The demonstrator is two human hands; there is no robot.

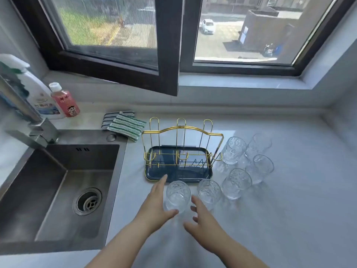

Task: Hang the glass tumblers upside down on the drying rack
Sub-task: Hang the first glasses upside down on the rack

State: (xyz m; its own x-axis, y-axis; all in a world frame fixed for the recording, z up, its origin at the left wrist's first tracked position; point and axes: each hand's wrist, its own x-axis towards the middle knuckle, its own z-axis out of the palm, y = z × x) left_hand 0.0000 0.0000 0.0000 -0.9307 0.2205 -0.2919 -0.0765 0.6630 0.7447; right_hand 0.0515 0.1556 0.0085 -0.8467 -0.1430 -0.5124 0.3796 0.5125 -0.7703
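Home kitchen, steel sink (58, 171) with faucet (32, 132), probably detergent bottles (40, 97) (labels blurred), countertop (289, 209)

Gold wire rack (181, 132) on navy tray (179, 175), clear textured tumblers (233, 149), green-striped cloth (126, 127)

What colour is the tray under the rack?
The rectangular tray under the gold wire drying rack is dark blue, seen best in the head view.

You see textured clear glass tumblers (177, 194), a glossy gold wire rack (181, 132) on a shiny dark-blue tray (179, 176), a brushed steel sink (58, 171), and a smooth pale countertop (280, 209).
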